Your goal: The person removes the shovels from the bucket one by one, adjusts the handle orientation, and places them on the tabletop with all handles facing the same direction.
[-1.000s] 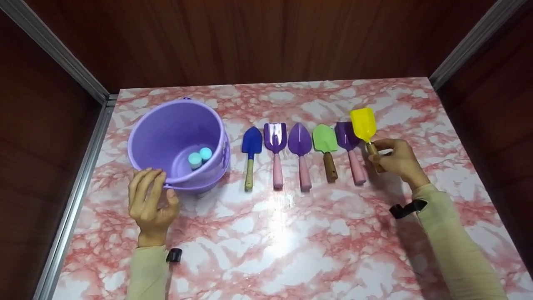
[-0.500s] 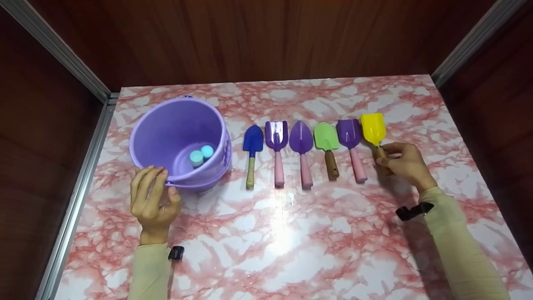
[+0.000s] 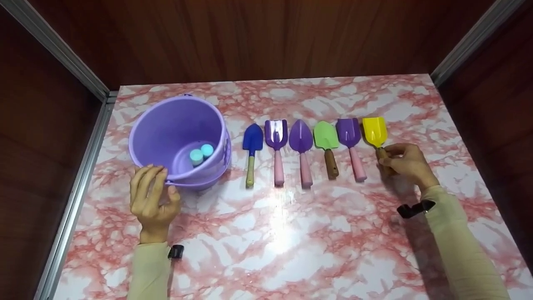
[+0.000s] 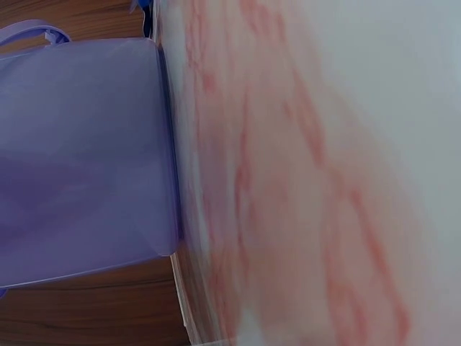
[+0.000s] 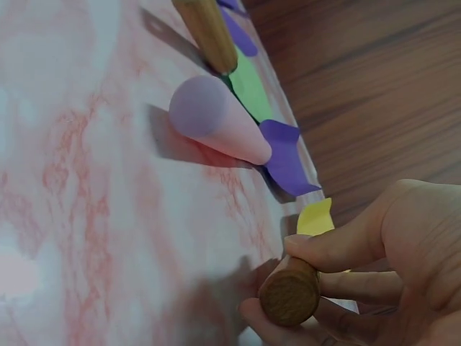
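In the head view my left hand (image 3: 152, 206) has its fingers bent over the near-left rim of a purple bucket (image 3: 177, 125), thumb outside by the lowered bail handle. Two small mint-green cylinders (image 3: 196, 157) lie on the bucket's floor. At the right end of a row of hand trowels, my right hand (image 3: 406, 162) pinches the wooden handle of a yellow trowel (image 3: 375, 130) between thumb and fingers. The right wrist view shows that handle's round butt (image 5: 289, 297) end-on, close over the tabletop. Only the bucket's outer wall (image 4: 83, 158) shows in the left wrist view, with no hand.
Left of the yellow trowel lie several more: purple with pink handle (image 3: 349, 131), green (image 3: 326, 135), pointed purple (image 3: 301, 136), square-ended purple (image 3: 276, 133) and blue (image 3: 252, 137). They rest on a red-and-white marbled tabletop (image 3: 233, 250). Dark wood panels (image 3: 266, 39) enclose the back and sides.
My right hand has brought the yellow trowel rightward and down, off its overlap with the neighbouring purple trowel and into line with the row. My left hand has stayed at the bucket rim.
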`<control>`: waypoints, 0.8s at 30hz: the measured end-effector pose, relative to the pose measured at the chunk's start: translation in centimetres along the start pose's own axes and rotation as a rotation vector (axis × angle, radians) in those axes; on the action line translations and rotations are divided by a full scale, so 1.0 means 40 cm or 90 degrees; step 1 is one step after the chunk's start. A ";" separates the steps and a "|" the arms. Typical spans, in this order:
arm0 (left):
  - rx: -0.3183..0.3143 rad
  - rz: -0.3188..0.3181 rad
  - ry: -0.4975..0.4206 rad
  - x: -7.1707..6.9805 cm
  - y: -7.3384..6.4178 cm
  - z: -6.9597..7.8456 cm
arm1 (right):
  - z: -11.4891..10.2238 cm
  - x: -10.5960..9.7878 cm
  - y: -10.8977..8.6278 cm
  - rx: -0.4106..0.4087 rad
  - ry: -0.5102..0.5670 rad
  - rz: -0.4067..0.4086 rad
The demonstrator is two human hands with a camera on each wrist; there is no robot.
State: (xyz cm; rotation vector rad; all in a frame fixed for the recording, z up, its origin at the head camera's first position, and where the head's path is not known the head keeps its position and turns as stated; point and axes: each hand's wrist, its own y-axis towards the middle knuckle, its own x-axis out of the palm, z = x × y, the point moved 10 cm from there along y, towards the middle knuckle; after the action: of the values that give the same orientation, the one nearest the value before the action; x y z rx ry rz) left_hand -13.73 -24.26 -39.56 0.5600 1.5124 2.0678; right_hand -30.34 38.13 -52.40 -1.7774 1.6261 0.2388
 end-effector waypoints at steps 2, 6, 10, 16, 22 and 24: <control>-0.002 0.000 0.000 -0.001 -0.001 -0.002 | -0.002 0.001 0.001 0.002 0.001 -0.006; -0.002 0.002 0.002 -0.002 -0.002 -0.003 | -0.009 0.003 0.003 0.010 0.001 -0.020; -0.002 0.001 0.001 0.000 0.000 0.000 | -0.015 0.002 0.004 0.011 -0.009 -0.021; 0.001 -0.001 -0.006 0.003 0.000 0.007 | -0.016 -0.002 0.000 -0.012 -0.023 -0.014; -0.004 0.002 0.001 0.000 -0.003 0.000 | -0.006 -0.003 0.004 -0.007 -0.051 -0.010; -0.005 0.003 0.000 -0.001 -0.002 -0.003 | -0.005 -0.004 0.005 -0.006 -0.056 -0.007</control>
State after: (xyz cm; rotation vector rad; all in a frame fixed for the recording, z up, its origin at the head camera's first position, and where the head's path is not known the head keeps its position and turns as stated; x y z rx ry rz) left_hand -13.75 -24.33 -39.68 0.5598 1.5035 2.0770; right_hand -30.61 38.15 -52.23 -1.7579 1.5550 0.3144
